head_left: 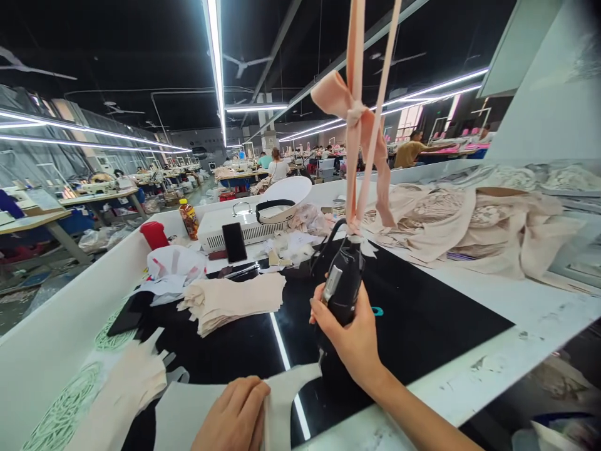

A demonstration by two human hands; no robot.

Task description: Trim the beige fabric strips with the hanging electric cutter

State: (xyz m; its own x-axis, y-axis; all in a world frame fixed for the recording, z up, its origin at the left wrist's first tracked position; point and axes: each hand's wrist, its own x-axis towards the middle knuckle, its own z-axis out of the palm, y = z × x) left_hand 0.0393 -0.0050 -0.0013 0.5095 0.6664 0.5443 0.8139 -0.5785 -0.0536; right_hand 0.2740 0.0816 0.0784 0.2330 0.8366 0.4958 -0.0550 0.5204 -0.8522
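Note:
My right hand is wrapped round a black handheld electric tool with a silver lever on its side. The tool stands upright near the right end of a pale fabric piece; its lower end is dark against the black board, so contact is unclear. A cable and peach fabric strips, knotted in a bow, rise from its top. My left hand lies on the pale fabric at the bottom, fingers side by side and pressed down; its thumb is hidden.
A black board covers the white table. Stacked beige fabric pieces lie ahead, others at left near green cords. Behind are a phone, a white box and a bottle. Beige cloth is heaped right.

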